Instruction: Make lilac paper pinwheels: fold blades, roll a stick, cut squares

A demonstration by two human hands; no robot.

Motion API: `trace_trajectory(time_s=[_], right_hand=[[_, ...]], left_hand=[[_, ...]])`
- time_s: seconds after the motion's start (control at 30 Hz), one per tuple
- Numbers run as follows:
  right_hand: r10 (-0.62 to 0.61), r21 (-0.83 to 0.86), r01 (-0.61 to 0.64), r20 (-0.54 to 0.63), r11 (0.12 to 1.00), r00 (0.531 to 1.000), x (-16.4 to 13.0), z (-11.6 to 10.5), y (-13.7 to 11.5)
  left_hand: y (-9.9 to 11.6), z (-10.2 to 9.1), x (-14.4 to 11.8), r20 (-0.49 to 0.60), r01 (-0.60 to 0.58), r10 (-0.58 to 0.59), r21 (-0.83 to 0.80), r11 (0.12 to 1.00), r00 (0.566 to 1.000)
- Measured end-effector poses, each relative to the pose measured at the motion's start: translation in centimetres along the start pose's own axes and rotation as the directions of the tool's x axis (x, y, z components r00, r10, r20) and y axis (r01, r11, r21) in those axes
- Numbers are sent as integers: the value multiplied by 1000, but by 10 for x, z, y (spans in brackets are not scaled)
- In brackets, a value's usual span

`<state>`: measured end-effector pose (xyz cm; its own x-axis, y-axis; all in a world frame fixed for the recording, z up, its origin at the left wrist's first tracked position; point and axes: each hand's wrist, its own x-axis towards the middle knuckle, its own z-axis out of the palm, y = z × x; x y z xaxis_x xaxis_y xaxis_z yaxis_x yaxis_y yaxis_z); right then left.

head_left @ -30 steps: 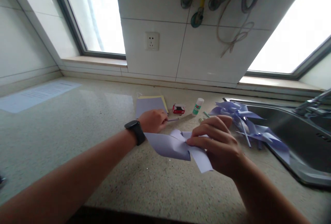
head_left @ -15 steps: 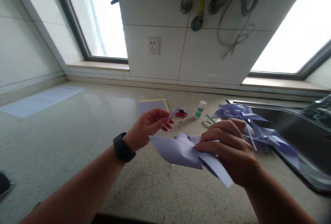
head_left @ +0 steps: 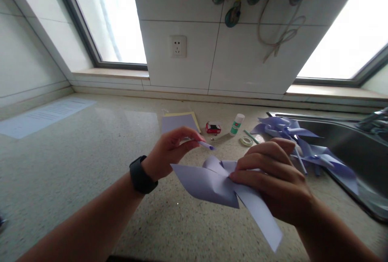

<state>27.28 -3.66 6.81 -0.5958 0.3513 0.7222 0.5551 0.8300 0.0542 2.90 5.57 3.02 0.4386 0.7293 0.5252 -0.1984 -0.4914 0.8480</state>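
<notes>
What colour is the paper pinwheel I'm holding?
Pale lavender; the paper pinwheel shows best in the head view.

You won't find any readable text here: the printed sheet (head_left: 45, 114), lying far left of the wall socket (head_left: 178, 46), carries lines too blurred to read.

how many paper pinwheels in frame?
3, as far as visible. One pinwheel pinched in the right hand; two finished pinwheels lie by the sink rim. The pile overlaps, so more may be hidden.
</notes>
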Motion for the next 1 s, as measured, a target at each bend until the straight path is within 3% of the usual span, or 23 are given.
trace_trajectory(time_s=[0.23,0.33,0.5,0.73,0.87,1.0], right_hand=[[-4,4,4,0,1000,1000,1,1,0],[8,-4,-8,5,1000,1000,1,2,1],[39,-3,-39,-2,999,999,0,1,1],[62,114,-61,-10,992,998,4,4,1],[84,159,-84,5,984,996,6,5,0],[119,175,-117,4,977,993,9,4,0]], left_hand=[[3,0,0,-59,-14,12,-37,999,998],[-2,-1,2,-137,-10,-6,-114,993,991],[-5,-6,7,-318,-4,-82,-261,965,944],[-4,-11,13,-486,-15,-206,-413,911,849],[-7,-15,14,-525,-12,-251,-446,895,813],[-5,-15,14,-504,-3,-271,-478,879,820]])
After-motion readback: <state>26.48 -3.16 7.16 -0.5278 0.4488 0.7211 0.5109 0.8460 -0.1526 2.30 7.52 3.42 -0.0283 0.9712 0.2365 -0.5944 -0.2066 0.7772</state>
